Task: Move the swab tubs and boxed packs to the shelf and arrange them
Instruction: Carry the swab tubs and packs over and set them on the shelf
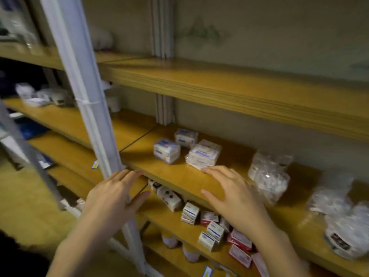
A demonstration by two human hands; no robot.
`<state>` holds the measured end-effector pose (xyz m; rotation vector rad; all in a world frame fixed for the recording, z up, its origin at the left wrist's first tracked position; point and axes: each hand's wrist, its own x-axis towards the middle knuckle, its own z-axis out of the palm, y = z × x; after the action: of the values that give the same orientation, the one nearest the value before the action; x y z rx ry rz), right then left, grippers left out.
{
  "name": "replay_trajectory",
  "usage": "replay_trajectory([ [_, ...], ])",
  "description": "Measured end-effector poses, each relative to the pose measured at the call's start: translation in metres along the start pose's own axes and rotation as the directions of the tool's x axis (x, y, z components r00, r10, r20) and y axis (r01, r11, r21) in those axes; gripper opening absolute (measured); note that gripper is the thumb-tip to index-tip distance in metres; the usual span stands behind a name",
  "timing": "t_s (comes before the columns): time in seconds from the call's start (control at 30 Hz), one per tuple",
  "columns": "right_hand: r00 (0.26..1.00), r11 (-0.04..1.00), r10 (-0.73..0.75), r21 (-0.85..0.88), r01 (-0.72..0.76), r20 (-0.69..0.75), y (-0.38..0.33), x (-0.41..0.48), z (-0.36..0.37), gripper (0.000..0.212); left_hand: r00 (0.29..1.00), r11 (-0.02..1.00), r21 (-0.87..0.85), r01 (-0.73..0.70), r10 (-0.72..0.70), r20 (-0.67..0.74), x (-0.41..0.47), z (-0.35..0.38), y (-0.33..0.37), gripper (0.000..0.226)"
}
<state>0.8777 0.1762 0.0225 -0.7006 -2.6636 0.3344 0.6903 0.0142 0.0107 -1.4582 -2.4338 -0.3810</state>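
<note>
Head view: left hand (113, 196), right hand (231, 194) spread flat.

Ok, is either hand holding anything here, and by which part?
Nothing is held. The left hand and the right hand are both open with straight fingers at the shelf edge; the right one is near a wrapped pack of boxes, not gripping it.

White upright post (90, 108), beige wall (259, 37)
</note>
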Motion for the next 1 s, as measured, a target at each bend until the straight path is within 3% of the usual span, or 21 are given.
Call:
replay_trajectory([
  [0.33, 0.992, 0.987, -0.126, 0.104, 0.124, 0.014, -0.130, 0.090, 0.073, 0.044, 0.991, 0.991, 0.030, 0.133, -0.134, 0.013, -0.016, -0.035, -0.148, 0.045],
  [0.6, 0.983, 0.970, -0.185, 0.160, 0.183, -0.001, -0.229, 0.171, 0.132, 0.044, 0.991, 0.991, 0.034, 0.130, -0.131, 0.017, 0.001, -0.052, -0.253, 0.054],
  [1.0, 0.982, 0.971, -0.184, 0.163, 0.175, 0.038, -0.293, 0.288, 0.195, 0.045, 0.985, 0.984, -0.026, 0.175, -0.175, 0.004, 0.049, -0.018, -0.382, 0.054],
])
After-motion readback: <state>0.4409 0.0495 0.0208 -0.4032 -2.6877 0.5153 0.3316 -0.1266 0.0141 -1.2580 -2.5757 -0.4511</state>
